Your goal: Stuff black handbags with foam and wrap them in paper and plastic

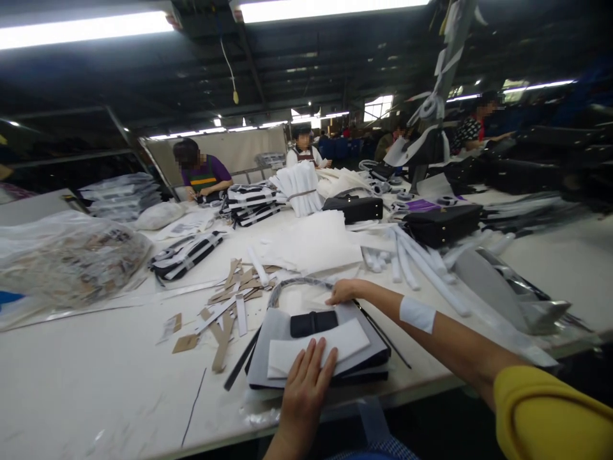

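Observation:
A handbag [261, 348] lies flat on the table in front of me, partly covered by pale grey sheet, with a black strap tab [313, 323] showing in its middle. Across its lower half rests a white foam strip [347, 345]. My left hand [309, 377] is flat on that strip, fingers stretched out. At the bag's top edge, my right hand [343, 291] has its fingers curled beside the wrapped handle [282, 291] and a thin white sheet [318, 300]. What those fingers hold is hidden.
Cardboard and paper strips [234, 300] lie scattered left of the bag. Behind are white sheets [316, 243], black bags [354, 207] and foam rolls [407, 259]. A plastic sack [76, 262] stands left. Several people work across the table, one in purple sleeves [218, 169].

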{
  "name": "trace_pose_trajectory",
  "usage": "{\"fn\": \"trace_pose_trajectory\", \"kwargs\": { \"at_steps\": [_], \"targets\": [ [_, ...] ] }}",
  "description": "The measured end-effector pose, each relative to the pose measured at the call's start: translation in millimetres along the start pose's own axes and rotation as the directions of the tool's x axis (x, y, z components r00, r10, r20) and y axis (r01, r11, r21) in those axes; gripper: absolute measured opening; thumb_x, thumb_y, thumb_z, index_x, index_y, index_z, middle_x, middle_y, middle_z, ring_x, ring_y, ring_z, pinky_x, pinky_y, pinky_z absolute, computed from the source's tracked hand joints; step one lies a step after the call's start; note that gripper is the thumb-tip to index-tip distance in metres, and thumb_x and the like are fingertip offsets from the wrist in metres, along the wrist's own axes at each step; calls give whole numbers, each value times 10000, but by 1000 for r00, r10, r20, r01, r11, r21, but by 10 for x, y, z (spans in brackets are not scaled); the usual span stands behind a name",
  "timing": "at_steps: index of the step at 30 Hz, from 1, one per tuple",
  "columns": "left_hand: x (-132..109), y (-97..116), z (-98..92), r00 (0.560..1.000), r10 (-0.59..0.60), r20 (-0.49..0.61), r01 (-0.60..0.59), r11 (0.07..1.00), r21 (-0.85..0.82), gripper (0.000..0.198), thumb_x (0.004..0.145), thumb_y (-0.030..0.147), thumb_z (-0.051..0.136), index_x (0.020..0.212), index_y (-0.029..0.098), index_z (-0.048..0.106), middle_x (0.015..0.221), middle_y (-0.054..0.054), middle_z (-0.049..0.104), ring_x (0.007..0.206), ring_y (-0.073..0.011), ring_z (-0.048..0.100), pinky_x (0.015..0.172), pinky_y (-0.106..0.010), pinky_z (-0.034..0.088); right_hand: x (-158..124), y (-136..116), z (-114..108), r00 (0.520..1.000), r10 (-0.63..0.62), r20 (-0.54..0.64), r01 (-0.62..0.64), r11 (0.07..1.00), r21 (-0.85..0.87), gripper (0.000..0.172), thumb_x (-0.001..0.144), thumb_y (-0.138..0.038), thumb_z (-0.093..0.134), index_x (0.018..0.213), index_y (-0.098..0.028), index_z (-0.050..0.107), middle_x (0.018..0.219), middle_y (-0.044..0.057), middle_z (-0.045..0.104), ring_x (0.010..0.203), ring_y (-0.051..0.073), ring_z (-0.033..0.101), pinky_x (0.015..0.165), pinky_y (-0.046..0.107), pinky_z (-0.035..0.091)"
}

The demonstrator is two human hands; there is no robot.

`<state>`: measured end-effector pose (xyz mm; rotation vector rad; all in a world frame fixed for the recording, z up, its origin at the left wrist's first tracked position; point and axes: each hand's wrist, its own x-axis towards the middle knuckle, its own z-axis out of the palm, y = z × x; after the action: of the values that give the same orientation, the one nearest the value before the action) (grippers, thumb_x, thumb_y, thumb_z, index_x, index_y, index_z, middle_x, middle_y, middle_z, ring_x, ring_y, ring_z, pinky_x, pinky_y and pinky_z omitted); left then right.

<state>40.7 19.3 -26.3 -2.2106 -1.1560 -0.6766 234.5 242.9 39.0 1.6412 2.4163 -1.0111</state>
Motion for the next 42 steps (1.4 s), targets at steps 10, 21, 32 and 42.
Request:
{"fn": "trace_pose_trajectory", "kwargs": {
  "at_steps": [10,21,32,42],
  "targets": [
    [-8,22,52,998,-27,-48,27,1000,-13,492,982,119,427,1448,273,459,1439,-41,562,1335,-218,522,1037,-346,509,-58,-157,0,970,86,225,-66,993,-94,248,948,-369,632,1047,-143,661,1105,67,665,1005,201,641,908,417,535],
    [-10,23,60,999,-40,-23,39,999,-33,500,987,117,412,1460,278,436,1451,-35,547,1351,-216,504,1050,-351,502,-53,-86,0,950,96,296,-158,968,194,234,954,-358,625,1014,-132,643,979,39,660,836,152,642,764,333,555],
    [-8,26,78,998,-43,-48,41,999,-28,480,990,132,424,1443,285,462,1447,-28,553,1346,-214,511,1053,-348,494,-309,76,97,985,-52,-162,144,765,627,397,709,-473,795,901,-141,692,862,42,738,788,183,668,655,258,496],
    [-1,12,104,1000,-18,-2,18,1000,-17,479,1000,147,389,1459,274,438,1468,-39,530,1360,-215,495,1055,-361,496,-832,121,84,887,-147,-439,401,717,570,466,737,-530,759,1027,-165,778,1047,93,764,1027,300,698,986,425,507]
  ]
}}
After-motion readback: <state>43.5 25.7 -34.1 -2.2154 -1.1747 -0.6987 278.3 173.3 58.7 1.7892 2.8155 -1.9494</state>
